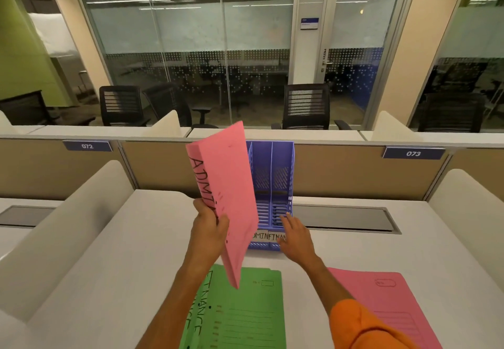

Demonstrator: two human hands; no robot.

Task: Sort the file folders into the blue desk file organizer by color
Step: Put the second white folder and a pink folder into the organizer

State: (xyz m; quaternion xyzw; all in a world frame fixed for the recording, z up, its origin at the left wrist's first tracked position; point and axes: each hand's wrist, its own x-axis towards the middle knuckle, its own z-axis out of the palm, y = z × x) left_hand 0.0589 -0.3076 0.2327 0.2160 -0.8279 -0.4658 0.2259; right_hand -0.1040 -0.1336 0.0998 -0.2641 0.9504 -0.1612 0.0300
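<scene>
My left hand (208,227) grips a pink folder (226,185) marked ADMIN, held upright and tilted in the air just left of the blue desk file organizer (275,174). The organizer stands at the back of the desk, its front slots labelled ADMIN and FINAN. My right hand (296,235) rests with straight fingers on the organizer's front right edge, holding nothing. A green folder (245,316) marked FINANCE lies flat near me. Another pink folder (390,302) lies flat at the right, partly under my orange sleeve.
The white desk (141,253) is bounded by cream side dividers (68,228) and a tan back partition (354,171). A grey cable tray lid (346,219) sits right of the organizer. Black office chairs (306,106) stand beyond, before a glass wall.
</scene>
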